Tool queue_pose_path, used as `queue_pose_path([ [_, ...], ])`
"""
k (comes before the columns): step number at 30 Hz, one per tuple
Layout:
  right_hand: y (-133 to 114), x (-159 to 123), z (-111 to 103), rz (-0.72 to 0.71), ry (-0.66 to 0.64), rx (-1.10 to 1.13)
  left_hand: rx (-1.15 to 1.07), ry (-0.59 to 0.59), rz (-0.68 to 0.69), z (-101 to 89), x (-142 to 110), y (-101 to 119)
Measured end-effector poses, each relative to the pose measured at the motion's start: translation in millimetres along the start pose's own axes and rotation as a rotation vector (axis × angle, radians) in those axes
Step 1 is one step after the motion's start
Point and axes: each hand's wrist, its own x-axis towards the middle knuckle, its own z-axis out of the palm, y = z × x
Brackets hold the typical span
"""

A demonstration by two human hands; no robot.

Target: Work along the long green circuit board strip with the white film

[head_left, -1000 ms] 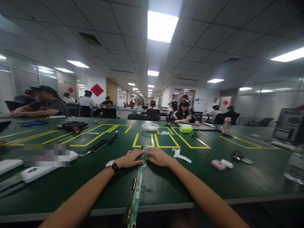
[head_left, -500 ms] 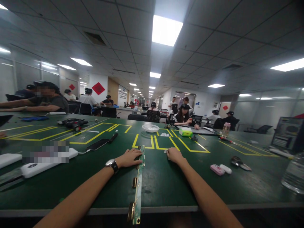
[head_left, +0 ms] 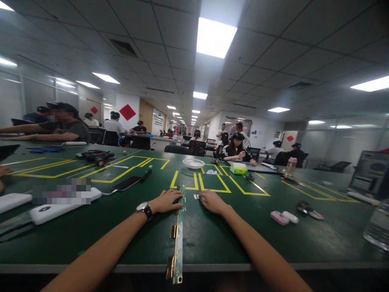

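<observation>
A long narrow green circuit board [head_left: 178, 231] lies on the green table [head_left: 212, 239], running from the front edge away from me. My left hand [head_left: 166, 201], with a watch on its wrist, rests on the board's far end, its fingers curled over it. Just right of the board, my right hand [head_left: 212, 202] lies on the table with its fingers closed. A small white strip [head_left: 197, 196] shows at its fingertips.
A phone [head_left: 126, 184] and a white power bank [head_left: 65, 201] lie to the left. Behind are a white dish [head_left: 193, 163] and a green box [head_left: 238, 169]. Pink [head_left: 278, 217] and white [head_left: 290, 216] small items and a water bottle [head_left: 376, 225] are on the right. Other people sit at the far tables.
My right hand left the board, reached right to the white strips, then came back toward the board with a white strip. My left hand stayed on the board.
</observation>
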Motion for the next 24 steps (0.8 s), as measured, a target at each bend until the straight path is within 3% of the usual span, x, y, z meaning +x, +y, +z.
queue_pose_path([
  [24,3.2,0.6,3.5,-0.073,-0.002,0.063,-0.013,0.003,-0.002,6.0,4.1,-5.4],
])
